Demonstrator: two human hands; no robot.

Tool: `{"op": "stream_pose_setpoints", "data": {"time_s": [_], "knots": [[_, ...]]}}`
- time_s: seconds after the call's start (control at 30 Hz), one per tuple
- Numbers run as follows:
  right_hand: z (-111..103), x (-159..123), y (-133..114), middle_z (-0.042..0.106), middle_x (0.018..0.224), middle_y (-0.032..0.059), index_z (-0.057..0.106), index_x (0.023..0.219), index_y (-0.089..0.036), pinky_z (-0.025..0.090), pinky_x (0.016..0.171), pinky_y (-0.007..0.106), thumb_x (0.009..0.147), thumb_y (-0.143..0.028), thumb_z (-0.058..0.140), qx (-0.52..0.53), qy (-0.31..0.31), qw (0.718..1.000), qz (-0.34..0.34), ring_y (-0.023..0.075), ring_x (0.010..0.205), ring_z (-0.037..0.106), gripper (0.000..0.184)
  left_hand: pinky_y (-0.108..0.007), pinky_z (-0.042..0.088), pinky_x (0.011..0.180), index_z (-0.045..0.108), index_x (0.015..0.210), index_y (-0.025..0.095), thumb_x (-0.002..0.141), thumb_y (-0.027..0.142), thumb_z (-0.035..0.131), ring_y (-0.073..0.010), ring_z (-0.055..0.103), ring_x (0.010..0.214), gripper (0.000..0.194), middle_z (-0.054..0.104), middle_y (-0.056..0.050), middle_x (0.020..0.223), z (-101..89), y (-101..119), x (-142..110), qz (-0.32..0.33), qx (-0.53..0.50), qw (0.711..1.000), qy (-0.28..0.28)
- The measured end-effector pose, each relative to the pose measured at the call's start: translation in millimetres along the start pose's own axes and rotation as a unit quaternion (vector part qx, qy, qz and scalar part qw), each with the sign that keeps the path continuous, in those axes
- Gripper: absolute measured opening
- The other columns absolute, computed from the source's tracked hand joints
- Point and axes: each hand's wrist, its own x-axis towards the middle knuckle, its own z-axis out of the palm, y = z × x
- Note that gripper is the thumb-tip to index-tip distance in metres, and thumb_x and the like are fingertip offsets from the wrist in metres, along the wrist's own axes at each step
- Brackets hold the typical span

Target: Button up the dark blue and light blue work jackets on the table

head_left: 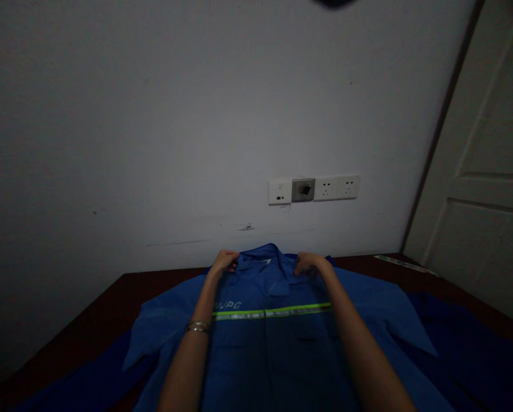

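A blue short-sleeved work shirt (248,332) lies spread front side up, its collar toward the wall. A yellow-green and silver reflective strip (277,312) crosses the chest, below partly covered pale lettering. With fingers pinched, my left hand (225,262) grips the shirt at the left side of the collar. My right hand (310,263) bends over the opposite shoulder, its fingers closed on the cloth beside the collar. Under the shirt, a darker blue garment (466,343) shows at both sides. A bracelet (197,327) circles my left wrist.
The dark red tabletop (162,278) meets a pale wall (174,143) behind the collar. Switches and sockets (336,187) are set in that wall. A thin printed strip (405,264) lies at the back right, near a white panelled door (488,189).
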Motion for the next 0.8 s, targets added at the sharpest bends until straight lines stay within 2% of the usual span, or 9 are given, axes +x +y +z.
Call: {"op": "stream_pose_setpoints", "data": {"time_s": [0.07, 0.2, 0.3, 0.43, 0.53, 0.6, 0.7, 0.8], "knots": [[3, 4, -7, 0.066, 0.076, 0.0102, 0.063, 0.079, -0.011, 0.046, 0.057, 0.028, 0.056, -0.027, 0.069, -0.005, 0.042, 0.999, -0.023, 0.0220, 0.068, 0.063, 0.029, -0.016, 0.037, 0.041, 0.058, 0.076, 0.010, 0.074, 0.026, 0.051, -0.0055, 0.044, 0.043, 0.017, 0.051, 0.002, 0.055, -0.1, 2, 0, 0.008, -0.004, 1.000, -0.004], [14, 16, -20, 0.062, 0.104, 0.0179, 0.060, 0.101, -0.007, 0.044, 0.072, 0.028, 0.065, -0.043, 0.063, -0.013, 0.231, 0.970, -0.075, 0.0254, 0.095, 0.058, 0.051, -0.016, 0.036, 0.040, 0.060, 0.074, 0.010, 0.070, 0.028, 0.055, -0.0061, 0.044, 0.043, 0.019, 0.050, 0.002, 0.053, 0.7, 5, 0, 0.039, 0.014, 0.999, -0.025], [23, 23, -23, 0.061, 0.107, 0.0149, 0.060, 0.104, -0.011, 0.042, 0.076, 0.026, 0.073, -0.040, 0.054, 0.008, 0.309, 0.946, -0.095, 0.0233, 0.099, 0.056, 0.043, -0.017, 0.037, 0.042, 0.062, 0.074, 0.010, 0.065, 0.031, 0.059, -0.0065, 0.046, 0.043, 0.023, 0.052, 0.002, 0.052, 0.2, 6, -2, 0.076, 0.066, 0.993, -0.062], [28, 26, -22, 0.065, 0.098, 0.0126, 0.065, 0.092, -0.013, 0.041, 0.072, 0.024, 0.076, -0.028, 0.050, 0.019, 0.334, 0.940, -0.072, 0.0204, 0.090, 0.059, 0.026, -0.020, 0.040, 0.043, 0.060, 0.060, 0.009, 0.063, 0.038, 0.060, -0.0090, 0.049, 0.042, 0.030, 0.054, -0.001, 0.050, -1.7, 11, -11, 0.043, 0.184, 0.975, -0.112], [27, 26, -22, 0.066, 0.094, 0.0121, 0.067, 0.088, -0.013, 0.040, 0.071, 0.022, 0.076, -0.027, 0.050, 0.027, 0.339, 0.937, -0.073, 0.0188, 0.088, 0.059, 0.025, -0.023, 0.041, 0.045, 0.059, 0.054, 0.009, 0.063, 0.037, 0.061, -0.0118, 0.052, 0.044, 0.029, 0.058, -0.004, 0.050, -1.8, 17, -18, 0.005, 0.243, 0.957, -0.156], [25, 25, -22, 0.066, 0.092, 0.0118, 0.067, 0.087, -0.013, 0.039, 0.069, 0.022, 0.076, -0.028, 0.049, 0.033, 0.343, 0.935, -0.079, 0.0187, 0.087, 0.059, 0.026, -0.023, 0.042, 0.046, 0.058, 0.051, 0.010, 0.063, 0.032, 0.061, -0.0128, 0.054, 0.043, 0.026, 0.058, -0.005, 0.049, -0.4, 19, -21, -0.003, 0.258, 0.952, -0.162], [21, 25, -21, 0.067, 0.087, 0.0109, 0.068, 0.085, -0.012, 0.040, 0.066, 0.022, 0.075, -0.028, 0.050, 0.044, 0.328, 0.939, -0.087, 0.0188, 0.082, 0.060, 0.027, -0.023, 0.042, 0.046, 0.057, 0.048, 0.011, 0.062, 0.023, 0.060, -0.0139, 0.055, 0.042, 0.019, 0.059, -0.006, 0.048, 3.0, 18, -19, 0.010, 0.279, 0.953, -0.119], [13, 25, -18, 0.068, 0.079, 0.0089, 0.069, 0.082, -0.010, 0.040, 0.064, 0.020, 0.072, -0.026, 0.053, 0.063, 0.295, 0.948, -0.103, 0.0172, 0.077, 0.061, 0.025, -0.023, 0.042, 0.048, 0.058, 0.049, 0.011, 0.062, 0.019, 0.057, -0.0158, 0.058, 0.045, 0.016, 0.060, -0.008, 0.048, 4.7, 14, -11, 0.026, 0.292, 0.955, -0.041]]}}
